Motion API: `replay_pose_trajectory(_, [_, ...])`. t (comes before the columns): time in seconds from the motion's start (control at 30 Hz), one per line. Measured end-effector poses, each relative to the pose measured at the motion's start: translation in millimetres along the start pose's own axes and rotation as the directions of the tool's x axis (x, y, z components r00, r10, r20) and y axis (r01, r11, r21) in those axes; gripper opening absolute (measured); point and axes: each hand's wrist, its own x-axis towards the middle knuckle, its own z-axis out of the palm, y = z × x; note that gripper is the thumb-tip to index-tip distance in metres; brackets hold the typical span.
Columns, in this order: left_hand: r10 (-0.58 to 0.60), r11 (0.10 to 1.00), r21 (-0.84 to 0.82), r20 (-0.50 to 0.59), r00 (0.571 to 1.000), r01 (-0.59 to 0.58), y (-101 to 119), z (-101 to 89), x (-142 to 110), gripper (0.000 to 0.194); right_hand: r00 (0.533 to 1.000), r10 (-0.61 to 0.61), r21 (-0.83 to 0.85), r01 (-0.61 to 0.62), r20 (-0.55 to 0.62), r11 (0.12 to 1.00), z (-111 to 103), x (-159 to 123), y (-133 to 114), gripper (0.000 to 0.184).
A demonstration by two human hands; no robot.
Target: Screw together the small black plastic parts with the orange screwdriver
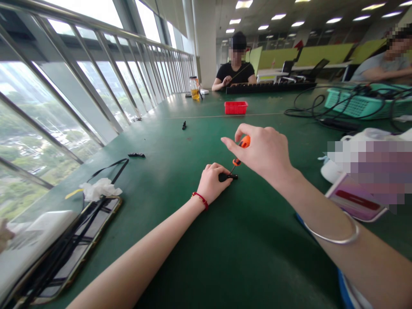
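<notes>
My left hand [212,182] rests as a fist on the green table [206,249] and grips a small black part [228,176] that sticks out to the right. My right hand [262,152] hovers just above it, fingers curled round an orange-handled screwdriver [242,148]. The screwdriver slants down and left, its tip touching the black part. A red cord circles my left wrist and a silver bangle my right forearm.
A phone [69,246] with black straps and a crumpled tissue [98,189] lie at the left. Small black pieces [136,155] dot the table. A red tray [236,107] stands further back. Cables and a teal basket [360,105] sit at the right. Two people sit at the far end.
</notes>
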Motion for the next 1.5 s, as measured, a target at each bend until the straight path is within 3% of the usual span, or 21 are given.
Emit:
replay_pose_trajectory(0.1, [0.002,1.0,0.002,0.0,1.0,-0.002,-0.1,-0.1,0.0,0.008,0.999,-0.022,0.081,0.019,0.039,0.997,-2.1,0.0,0.0,0.025])
replay_pose_trajectory(0.2, [0.002,1.0,0.008,0.001,1.0,-0.002,-0.5,-0.1,0.1,0.007,0.999,-0.019,0.15,0.011,0.05,0.989,-4.2,-0.4,-0.4,0.036])
replay_pose_trajectory(0.37, [0.008,1.0,-0.004,-0.003,1.0,-0.008,-1.2,0.3,0.0,0.006,1.0,0.008,0.037,-0.007,-0.001,0.999,-1.9,-1.1,-0.9,0.035])
replay_pose_trajectory(0.5, [0.01,1.0,0.002,0.001,1.0,-0.01,-1.3,0.5,0.2,0.007,1.0,-0.011,0.122,0.008,0.024,0.993,-1.9,-0.5,-0.1,0.023])
replay_pose_trajectory(0.6, [0.009,1.0,0.006,0.002,1.0,-0.009,-1.1,0.6,0.4,0.008,0.999,0.006,0.151,-0.012,0.04,0.988,-2.1,0.0,0.4,0.032])
replay_pose_trajectory(0.77, [0.01,1.0,-0.003,0.001,1.0,-0.01,-1.0,0.6,0.4,0.007,0.999,0.015,0.125,-0.021,0.047,0.992,-0.1,0.0,0.2,0.03])
replay_pose_trajectory(0.83, [0.01,1.0,-0.003,-0.001,1.0,-0.01,-1.0,0.6,0.4,0.007,0.998,0.003,0.157,-0.014,0.066,0.987,-0.6,-0.1,0.0,0.021])
replay_pose_trajectory(0.97, [0.008,1.0,0.002,-0.006,1.0,-0.008,-0.8,0.4,0.3,0.007,0.997,0.009,0.171,-0.023,0.079,0.985,-2.0,-0.4,-0.2,0.042])
replay_pose_trajectory(1.1, [0.012,1.0,-0.003,-0.002,1.0,-0.012,-0.5,0.2,0.3,0.006,0.999,0.021,0.114,-0.025,0.035,0.993,0.6,-0.7,-0.1,0.036])
replay_pose_trajectory(1.23, [0.012,1.0,-0.009,-0.004,1.0,-0.012,-0.5,0.2,0.3,0.006,0.999,0.001,0.175,-0.009,0.043,0.985,1.6,-0.2,0.8,0.021])
replay_pose_trajectory(1.33, [0.009,1.0,-0.003,-0.004,1.0,-0.009,-0.7,0.2,0.3,0.007,0.998,0.012,0.236,-0.026,0.058,0.971,1.0,0.2,1.1,0.032])
replay_pose_trajectory(1.5, [0.02,1.0,0.0,-0.001,1.0,-0.02,-1.6,0.7,0.2,0.007,0.999,0.042,0.176,-0.044,0.017,0.983,2.7,0.0,0.6,0.033])
